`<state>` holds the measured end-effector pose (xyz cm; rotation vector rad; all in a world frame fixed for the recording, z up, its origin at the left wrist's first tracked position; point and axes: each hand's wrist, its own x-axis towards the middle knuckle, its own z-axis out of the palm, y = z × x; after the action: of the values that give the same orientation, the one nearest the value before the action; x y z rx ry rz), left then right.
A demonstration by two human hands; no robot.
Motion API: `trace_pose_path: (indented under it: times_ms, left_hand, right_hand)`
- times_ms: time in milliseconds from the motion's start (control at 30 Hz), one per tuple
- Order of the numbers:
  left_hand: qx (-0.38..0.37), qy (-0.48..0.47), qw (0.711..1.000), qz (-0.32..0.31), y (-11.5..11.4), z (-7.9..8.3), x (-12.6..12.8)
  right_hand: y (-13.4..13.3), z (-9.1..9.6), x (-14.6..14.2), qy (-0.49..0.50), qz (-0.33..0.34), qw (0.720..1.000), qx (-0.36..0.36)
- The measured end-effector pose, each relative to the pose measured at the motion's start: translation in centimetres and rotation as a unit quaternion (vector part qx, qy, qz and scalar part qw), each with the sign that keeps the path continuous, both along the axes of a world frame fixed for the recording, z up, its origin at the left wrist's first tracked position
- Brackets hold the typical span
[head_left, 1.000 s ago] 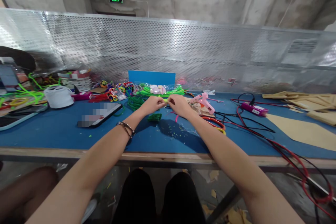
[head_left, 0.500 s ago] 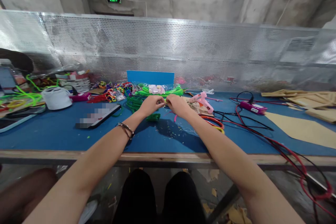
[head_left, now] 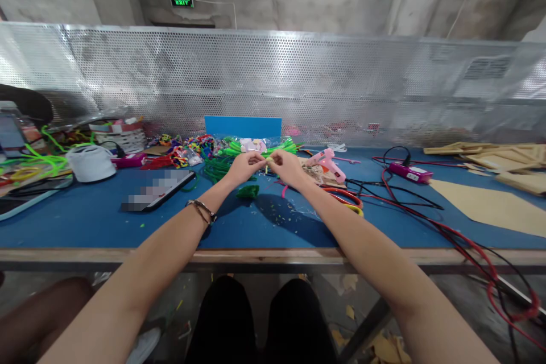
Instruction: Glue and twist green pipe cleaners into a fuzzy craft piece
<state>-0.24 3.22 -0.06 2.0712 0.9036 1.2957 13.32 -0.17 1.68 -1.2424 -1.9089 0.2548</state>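
Note:
Above the middle of the table, my left hand and my right hand meet fingertip to fingertip in a pinch. Between them is a small pale yellow-green piece, too small to identify, with a short end hanging down. Dark green fuzzy stems lie beside my left hand, and a dark green fuzzy bundle rests just below it. Behind both hands are bright green stems in a clear wrapper. A pink glue gun lies to the right of my right hand.
A phone lies on the left, near a white roll. Black and red cables run over the right table edge from a purple power box. Tan sheets lie far right. A person's leg is at lower left.
My fingers have opened slightly from their curled pose, and the small yellow-green piece between them now shows more clearly. Both hands stay in about the same place.

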Motion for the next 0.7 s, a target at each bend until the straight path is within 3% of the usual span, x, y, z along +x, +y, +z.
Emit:
trace_pose_path:
  times_ms: [133,333,700]
  left_hand:
    - [-0.052,-0.065,0.996,-0.015,0.3,0.0,-0.1]
    - [-0.075,-0.124,0.988,-0.048,0.1,0.1,0.1]
    - [-0.044,-0.12,0.989,-0.08,-0.7,0.5,0.1]
  right_hand:
    - [0.3,-0.3,-0.6,0.158,0.046,0.984,-0.069]
    - [1.0,-0.5,-0.6,0.329,0.101,0.931,-0.119]
    - [0.7,-0.4,-0.4,0.434,0.178,0.863,-0.186]
